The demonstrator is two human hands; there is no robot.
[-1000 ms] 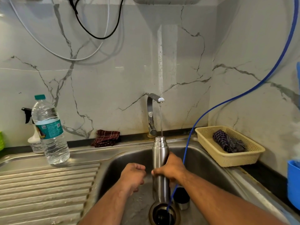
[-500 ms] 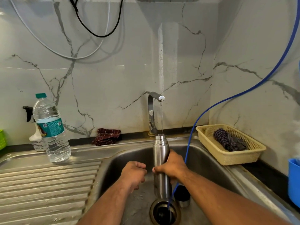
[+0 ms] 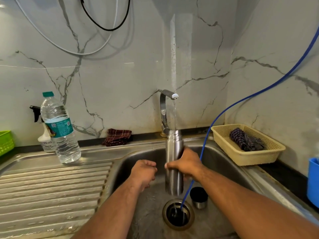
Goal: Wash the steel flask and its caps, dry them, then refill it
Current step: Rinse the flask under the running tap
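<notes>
The steel flask (image 3: 173, 149) stands upright over the sink basin (image 3: 141, 157), uncapped, its mouth right under the tap (image 3: 165, 107). A thin stream of water falls from the spout into it. My right hand (image 3: 187, 164) grips the flask around its middle. My left hand (image 3: 144, 173) hovers just left of the flask with fingers curled; whether it holds something I cannot tell. A steel cap (image 3: 198, 197) sits mouth-up on the basin floor, right of the drain (image 3: 178, 214).
A blue hose (image 3: 241, 100) runs from the upper right down into the drain. A water bottle (image 3: 59, 128) and spray bottle (image 3: 45, 140) stand at the left, a folded maroon cloth (image 3: 118, 137) at the back. A beige basket (image 3: 248, 145) holds a dark cloth.
The flask has stayed under the running tap, dipping slightly lower in my right hand. My left hand has barely moved.
</notes>
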